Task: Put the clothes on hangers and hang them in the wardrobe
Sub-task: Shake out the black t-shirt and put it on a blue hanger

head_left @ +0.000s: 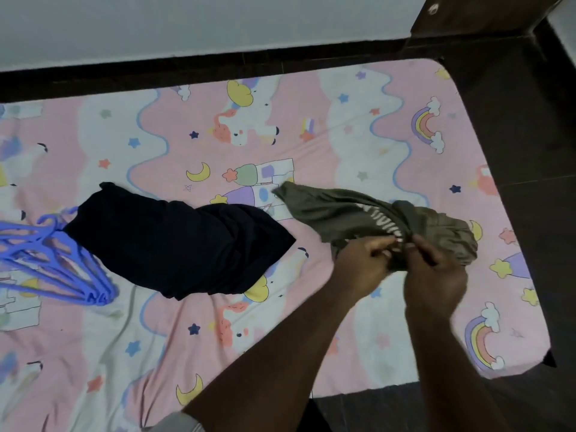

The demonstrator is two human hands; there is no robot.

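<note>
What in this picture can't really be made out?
- Olive shirt: its white lettering is crumpled and partly covered by both hands (left hand, right hand); unreadable.
- Blue hangers: stacked, blurred and cut by the left edge; no count possible.
- Dark garment: bunched up, type unclear.
- Wardrobe: outside the head view.

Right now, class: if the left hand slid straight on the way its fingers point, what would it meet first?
The left hand points up and right into the olive green shirt it already pinches, so that cloth comes first; beyond it probably only the bedsheet, though depth is unclear.
</note>
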